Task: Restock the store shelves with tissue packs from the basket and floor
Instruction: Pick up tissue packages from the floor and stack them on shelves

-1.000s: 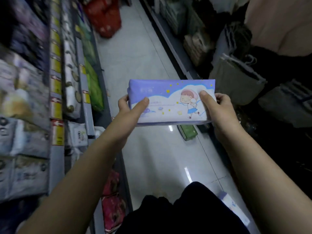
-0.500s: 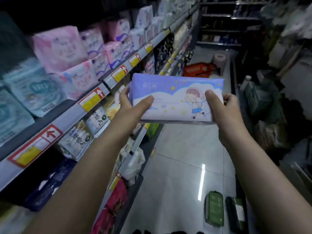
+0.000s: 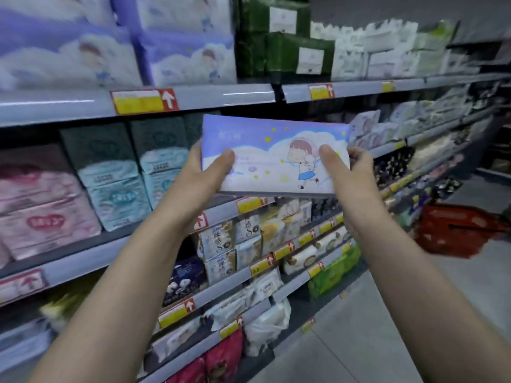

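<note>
A purple and white tissue pack [image 3: 272, 150] with a cartoon child printed on it is held up at chest height in front of the shelves. My left hand [image 3: 206, 172] grips its left end, thumb on the front. My right hand [image 3: 347, 170] grips its right end the same way. Matching purple packs [image 3: 179, 42] are stacked on the top shelf at the upper left. The red basket [image 3: 459, 233] stands on the floor at the right, its contents not visible.
Shelf rails [image 3: 221, 96] with yellow and red price tags run across the view. Green packs [image 3: 284, 42], teal packs [image 3: 116, 172], pink packs [image 3: 38, 205] and smaller goods fill the rows. Grey aisle floor [image 3: 373, 313] lies at the lower right.
The view swung from the aisle floor up and left to face the shelves. Both hands kept hold of the purple pack and raised it toward the upper rows.
</note>
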A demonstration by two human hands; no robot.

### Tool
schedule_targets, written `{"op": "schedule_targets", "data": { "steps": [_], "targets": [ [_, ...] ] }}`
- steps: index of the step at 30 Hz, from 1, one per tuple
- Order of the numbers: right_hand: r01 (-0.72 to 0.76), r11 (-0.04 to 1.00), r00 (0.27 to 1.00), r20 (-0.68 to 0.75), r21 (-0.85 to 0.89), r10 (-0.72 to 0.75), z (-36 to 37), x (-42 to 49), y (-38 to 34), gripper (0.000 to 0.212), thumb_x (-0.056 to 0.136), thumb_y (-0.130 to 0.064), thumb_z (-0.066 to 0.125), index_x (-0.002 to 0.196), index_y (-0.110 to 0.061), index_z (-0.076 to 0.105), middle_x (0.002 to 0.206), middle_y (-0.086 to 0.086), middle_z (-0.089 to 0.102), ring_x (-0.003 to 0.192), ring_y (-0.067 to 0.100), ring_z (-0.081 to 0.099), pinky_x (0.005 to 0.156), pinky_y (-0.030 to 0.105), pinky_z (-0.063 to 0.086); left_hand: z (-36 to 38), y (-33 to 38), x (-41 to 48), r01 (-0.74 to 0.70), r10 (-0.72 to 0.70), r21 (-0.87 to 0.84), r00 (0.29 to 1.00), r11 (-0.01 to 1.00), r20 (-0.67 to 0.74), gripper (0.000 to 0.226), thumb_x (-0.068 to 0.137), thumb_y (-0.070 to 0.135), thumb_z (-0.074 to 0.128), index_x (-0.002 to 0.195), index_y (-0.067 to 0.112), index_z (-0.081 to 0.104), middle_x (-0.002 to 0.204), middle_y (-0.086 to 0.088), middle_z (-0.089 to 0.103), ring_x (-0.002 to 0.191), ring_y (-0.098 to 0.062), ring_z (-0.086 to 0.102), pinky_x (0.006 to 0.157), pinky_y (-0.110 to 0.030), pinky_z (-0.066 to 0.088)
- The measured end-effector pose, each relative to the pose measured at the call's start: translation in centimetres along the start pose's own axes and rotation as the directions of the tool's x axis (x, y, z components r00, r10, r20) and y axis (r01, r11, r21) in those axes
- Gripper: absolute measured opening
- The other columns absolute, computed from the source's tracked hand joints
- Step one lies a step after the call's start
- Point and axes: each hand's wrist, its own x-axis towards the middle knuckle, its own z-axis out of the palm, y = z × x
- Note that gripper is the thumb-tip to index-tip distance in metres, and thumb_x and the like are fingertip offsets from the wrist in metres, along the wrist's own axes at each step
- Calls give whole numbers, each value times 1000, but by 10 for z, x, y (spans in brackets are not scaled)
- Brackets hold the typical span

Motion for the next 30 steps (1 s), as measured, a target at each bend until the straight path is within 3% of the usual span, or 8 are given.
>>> {"op": "schedule_targets", "data": {
  "steps": [3, 7, 9, 14, 17, 20, 25, 30],
  "targets": [
    [76, 997, 993, 88, 33, -79, 27, 8, -15, 52, 86, -50, 67, 120, -25, 37, 118, -1, 58, 103, 16, 63, 84, 35, 55, -24, 24, -1, -87, 95, 75, 989, 993, -113, 43, 90, 43, 61, 129, 32, 48, 105, 22, 65, 84, 10, 63, 76, -18, 47],
    [174, 979, 966, 176, 110, -192, 65, 15, -44, 59, 89, -38, 68, 135, -18, 37, 118, -8, 58, 101, 3, 60, 82, 23, 52, -53, 52, 2, -156, 202, 202, 952, 967, -229, 50, 90, 47, 59, 135, 28, 48, 110, 16, 65, 88, 4, 62, 77, -23, 47],
    [207, 964, 947, 212, 167, -240, 84, 24, -59, 57, 87, -34, 70, 133, -17, 40, 121, -4, 60, 105, 7, 63, 87, 28, 55, -68, 65, 8, -177, 250, 263, 927, 949, -279, 59, 84, 51, 57, 137, 27, 46, 118, 12, 64, 97, -3, 61, 83, -26, 48],
    [333, 906, 873, 279, 260, -401, 143, 49, -98, 61, 85, -16, 74, 136, -10, 40, 126, 2, 60, 112, 12, 61, 100, 35, 50, -108, 96, 31, -217, 376, 390, 837, 895, -397, 45, 97, 32, 57, 138, 20, 40, 125, 8, 58, 108, -7, 57, 86, -18, 45],
    [397, 885, 829, 320, 243, -459, 185, 64, -119, 66, 84, -19, 76, 138, -12, 39, 124, -4, 60, 111, 10, 60, 101, 33, 49, -136, 113, 48, -204, 395, 399, 779, 894, -487, 40, 94, 34, 63, 124, 22, 40, 124, 3, 58, 108, -13, 59, 92, -32, 49],
    [443, 867, 792, 354, 229, -498, 226, 75, -136, 68, 85, -24, 74, 140, -15, 37, 121, -10, 57, 113, 9, 57, 92, 19, 45, -170, 125, 67, -192, 407, 407, 730, 893, -549, 43, 89, 37, 68, 116, 20, 39, 119, -4, 56, 107, -22, 60, 92, -46, 51],
    [498, 833, 775, 307, 241, -552, 288, 92, -155, 63, 85, -25, 74, 136, -14, 40, 122, -7, 58, 110, 8, 57, 93, 21, 45, -218, 135, 94, -221, 492, 508, 717, 832, -494, 50, 85, 31, 71, 121, 21, 38, 120, 1, 55, 110, -18, 59, 98, -41, 49],
    [525, 801, 761, 263, 288, -593, 339, 114, -178, 60, 87, -24, 72, 136, -10, 40, 115, -10, 55, 99, 4, 56, 77, 5, 45, -260, 150, 120, -207, 550, 678, 762, 705, -340, 70, 85, 24, 73, 139, 14, 30, 135, -2, 45, 119, -15, 50, 96, -25, 40]
  ]
}}
